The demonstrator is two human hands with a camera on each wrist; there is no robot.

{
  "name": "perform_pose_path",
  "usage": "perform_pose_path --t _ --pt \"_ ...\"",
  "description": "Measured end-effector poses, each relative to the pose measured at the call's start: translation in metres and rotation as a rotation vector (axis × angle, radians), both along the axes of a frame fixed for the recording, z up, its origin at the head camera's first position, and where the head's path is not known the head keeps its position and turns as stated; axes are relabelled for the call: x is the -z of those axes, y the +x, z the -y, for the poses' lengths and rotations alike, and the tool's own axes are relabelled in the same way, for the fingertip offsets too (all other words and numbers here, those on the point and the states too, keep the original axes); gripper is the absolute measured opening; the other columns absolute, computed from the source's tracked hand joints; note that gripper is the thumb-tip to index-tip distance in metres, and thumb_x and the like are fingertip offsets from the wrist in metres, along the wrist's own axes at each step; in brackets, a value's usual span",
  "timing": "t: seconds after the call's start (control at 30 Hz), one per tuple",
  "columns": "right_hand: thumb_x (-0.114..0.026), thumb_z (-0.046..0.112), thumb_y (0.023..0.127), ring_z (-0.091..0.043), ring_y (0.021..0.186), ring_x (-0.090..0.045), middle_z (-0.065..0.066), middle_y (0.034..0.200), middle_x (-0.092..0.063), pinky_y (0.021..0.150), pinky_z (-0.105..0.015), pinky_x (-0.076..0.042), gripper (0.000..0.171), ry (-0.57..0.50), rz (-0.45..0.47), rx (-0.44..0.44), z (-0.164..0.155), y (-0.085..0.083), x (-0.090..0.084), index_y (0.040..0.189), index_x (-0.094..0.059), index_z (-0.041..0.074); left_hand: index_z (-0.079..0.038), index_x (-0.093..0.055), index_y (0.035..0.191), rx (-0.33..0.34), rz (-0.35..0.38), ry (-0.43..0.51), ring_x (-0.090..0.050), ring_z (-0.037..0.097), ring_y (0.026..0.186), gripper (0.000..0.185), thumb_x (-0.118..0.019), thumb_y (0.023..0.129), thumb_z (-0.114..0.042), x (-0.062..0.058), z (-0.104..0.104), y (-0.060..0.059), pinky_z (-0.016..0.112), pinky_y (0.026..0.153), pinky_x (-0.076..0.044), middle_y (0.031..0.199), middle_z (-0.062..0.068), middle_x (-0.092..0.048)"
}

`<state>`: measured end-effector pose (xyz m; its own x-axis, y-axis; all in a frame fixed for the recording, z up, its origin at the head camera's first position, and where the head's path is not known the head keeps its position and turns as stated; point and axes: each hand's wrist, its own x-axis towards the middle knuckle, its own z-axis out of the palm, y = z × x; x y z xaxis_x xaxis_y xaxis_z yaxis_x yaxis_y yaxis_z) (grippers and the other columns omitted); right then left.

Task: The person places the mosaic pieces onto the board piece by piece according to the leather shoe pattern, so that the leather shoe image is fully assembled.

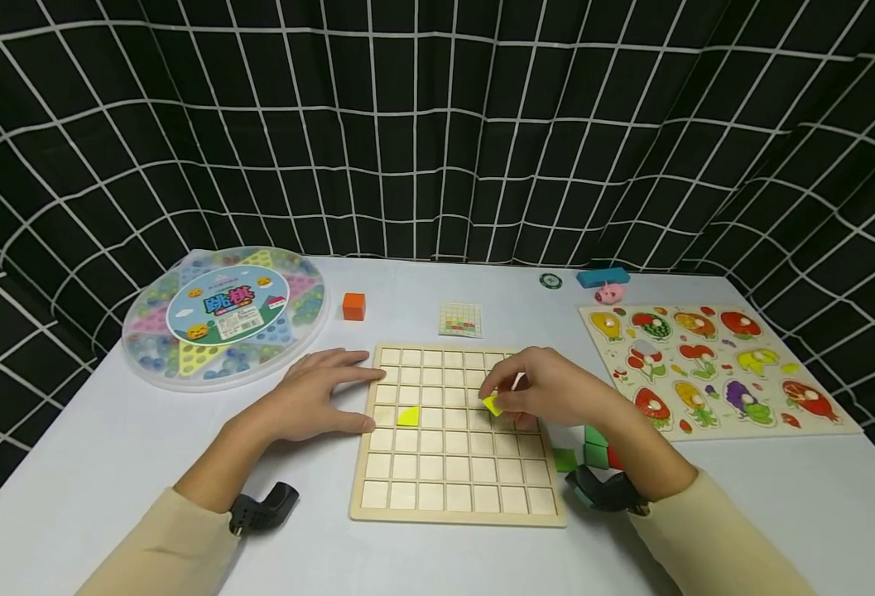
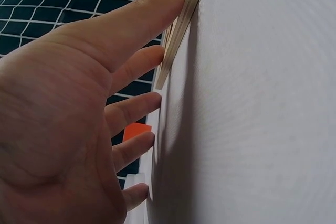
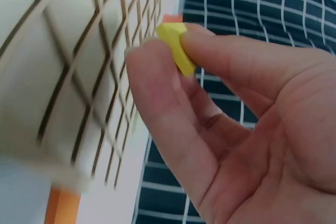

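A wooden grid board (image 1: pixel 455 519) lies flat in front of me, divided into small square cells. One yellow tile (image 1: pixel 408 417) with a rounded corner sits in a cell on its left side. With spread fingers, my left hand (image 1: pixel 314 396) rests at the board's left edge, its thumb and index fingertips touching the frame. My right hand (image 1: pixel 549 385) pinches a second yellow tile (image 3: pixel 177 48) between thumb and fingers, over the right-hand part of the board. Just right of the board lie green tiles (image 1: pixel 596 455) and a red tile (image 1: pixel 616 459), partly covered by the right forearm.
Behind the board are a small pattern card (image 1: pixel 460 319) and an orange cube (image 1: pixel 353 306). A round Chinese checkers box (image 1: pixel 299 352) stands at the back left. On the right lie a fruit puzzle board (image 1: pixel 679 364), a pink pig figure (image 1: pixel 609 293), a blue block (image 1: pixel 603 277) and a round chip (image 1: pixel 550 281).
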<state>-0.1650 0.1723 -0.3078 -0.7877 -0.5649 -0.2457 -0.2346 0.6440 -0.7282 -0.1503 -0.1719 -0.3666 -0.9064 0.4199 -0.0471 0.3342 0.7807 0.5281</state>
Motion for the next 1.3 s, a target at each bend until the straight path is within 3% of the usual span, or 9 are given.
perform_pose_path --t 0.1,0.27,0.4,0.57,0.8,0.9,1.03,1.3 --pt "-0.066 0.001 0.098 -0.02 0.068 -0.068 -0.006 0.085 -0.065 0.067 -0.035 -0.062 0.011 0.005 -0.025 -0.002 0.015 -0.001 0.003 0.102 -0.075 0.007 -0.03 -0.065 0.141 0.0 -0.002 0.003 -0.028 0.04 0.155 0.066 -0.083 0.081 -0.051 0.0 0.0 0.0 0.065 0.124 -0.019 0.162 0.007 -0.044" --pt "-0.058 0.0 0.101 -0.018 0.071 -0.069 -0.009 0.094 -0.067 0.068 -0.031 -0.061 0.024 -0.003 -0.059 0.016 0.034 -0.002 0.009 0.117 -0.075 0.006 -0.03 -0.065 0.141 0.001 0.001 0.004 -0.028 0.04 0.155 0.066 -0.083 0.081 -0.051 0.0 0.0 -0.001 0.064 0.124 -0.019 0.162 0.007 -0.044" --pt "-0.053 0.0 0.103 -0.017 0.069 -0.067 -0.01 0.097 -0.068 0.069 -0.03 -0.06 0.025 -0.019 -0.056 0.056 0.041 -0.001 0.015 0.113 -0.075 0.005 -0.029 -0.065 0.141 0.009 -0.01 -0.002 -0.029 0.041 0.154 0.065 -0.082 0.082 -0.052 -0.001 -0.001 0.0 0.065 0.124 -0.02 0.162 0.007 -0.045" --pt "-0.054 0.002 0.103 -0.02 0.07 -0.065 -0.011 0.088 -0.063 0.069 -0.032 -0.061 0.017 -0.052 -0.021 0.086 0.044 0.001 0.018 0.109 -0.069 0.005 -0.029 -0.065 0.141 0.014 -0.01 -0.003 -0.03 0.041 0.153 0.066 -0.081 0.082 -0.054 -0.003 -0.001 0.0 0.066 0.123 -0.02 0.161 0.008 -0.046" --pt "-0.055 0.006 0.104 -0.018 0.077 -0.054 -0.004 0.096 -0.064 0.066 -0.03 -0.045 0.025 0.023 -0.098 0.065 0.048 0.003 0.019 0.11 -0.077 0.016 -0.029 -0.065 0.141 0.005 -0.004 -0.003 -0.029 0.041 0.154 0.066 -0.082 0.082 -0.053 -0.002 -0.001 0.001 0.065 0.124 -0.019 0.162 0.008 -0.045" --pt "-0.05 0.007 0.106 -0.016 0.067 -0.049 -0.002 0.086 -0.061 0.06 -0.027 -0.041 0.027 0.021 -0.078 0.062 0.05 0.004 0.021 0.106 -0.076 0.014 -0.029 -0.065 0.142 0.005 -0.001 -0.004 -0.028 0.041 0.154 0.066 -0.082 0.083 -0.053 -0.001 -0.001 0.002 0.066 0.124 -0.019 0.162 0.008 -0.044" --pt "-0.042 0.006 0.108 -0.015 0.052 -0.039 -0.002 0.063 -0.045 0.053 -0.025 -0.034 0.026 -0.007 -0.019 0.072 0.051 0.005 0.023 0.108 -0.067 0.009 -0.029 -0.064 0.142 0.009 -0.004 -0.005 -0.028 0.042 0.154 0.066 -0.081 0.083 -0.052 -0.001 -0.001 0.002 0.066 0.123 -0.018 0.162 0.009 -0.044" --pt "-0.061 0.004 0.1 -0.014 0.075 -0.053 -0.001 0.084 -0.063 0.071 -0.029 -0.045 0.011 0.0 -0.051 0.036 0.053 0.004 0.023 0.098 -0.07 0.01 -0.03 -0.064 0.143 0.004 0.0 -0.005 -0.027 0.041 0.155 0.066 -0.081 0.084 -0.053 -0.002 -0.002 0.002 0.066 0.124 -0.018 0.163 0.008 -0.043"
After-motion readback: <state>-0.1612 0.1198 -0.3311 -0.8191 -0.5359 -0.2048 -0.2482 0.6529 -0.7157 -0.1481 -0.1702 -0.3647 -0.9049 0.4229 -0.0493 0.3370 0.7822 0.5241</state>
